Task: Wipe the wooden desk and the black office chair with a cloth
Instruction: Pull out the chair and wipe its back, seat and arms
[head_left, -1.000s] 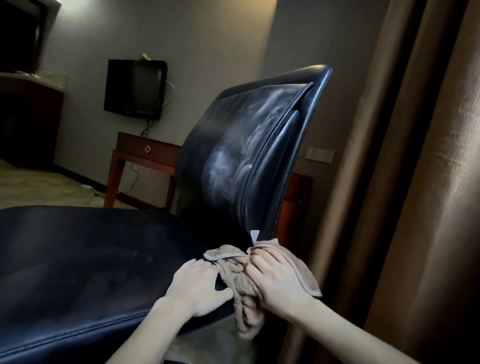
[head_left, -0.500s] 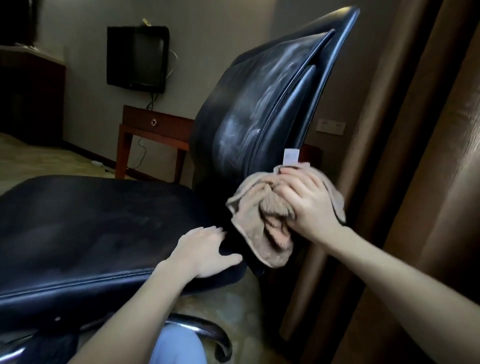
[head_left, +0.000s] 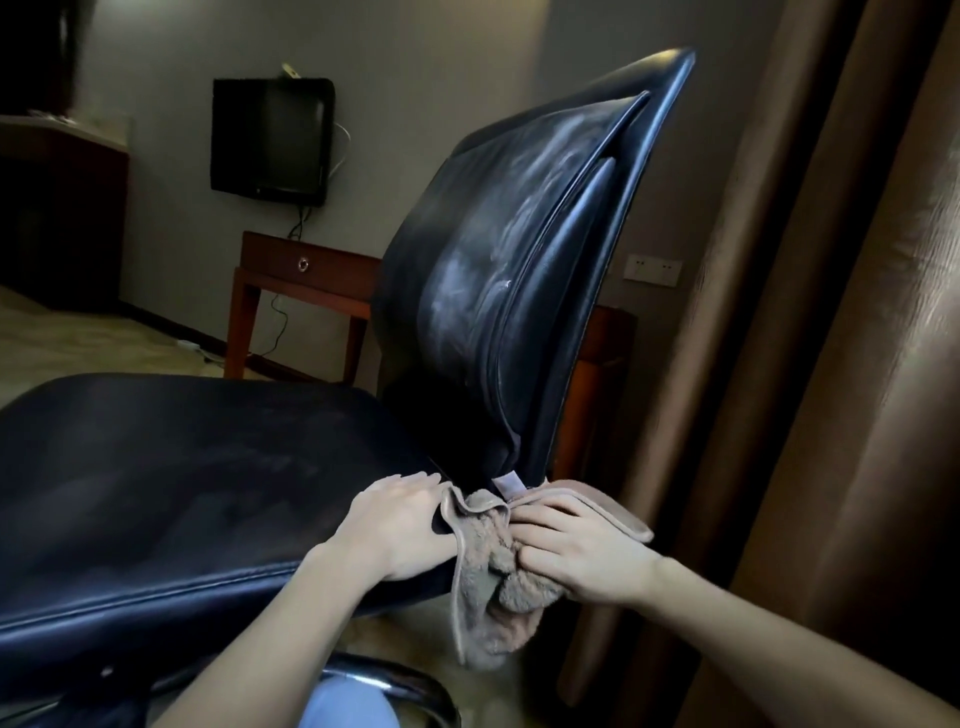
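Note:
The black office chair (head_left: 182, 483) fills the left and middle, seat toward me, its backrest (head_left: 509, 270) streaked with pale wipe marks. My right hand (head_left: 582, 551) grips a bunched beige cloth (head_left: 498, 582) at the lower corner of the backrest, where seat and back meet; the cloth's white tag sticks up beside the backrest edge. My left hand (head_left: 400, 525) rests flat on the seat's near right corner, fingers straight, touching the cloth's edge. The wooden desk (head_left: 306, 280) stands behind the chair by the wall.
Brown curtains (head_left: 831, 364) hang close on the right. A dark television (head_left: 270, 140) is mounted on the wall above the desk, with a cable trailing down. A chrome chair base (head_left: 395, 686) curves under the seat. A wall socket (head_left: 652, 270) sits right of the backrest.
My right hand has brought the cloth down from the middle of the backrest's edge to its lower corner. My left hand has stayed on the seat corner.

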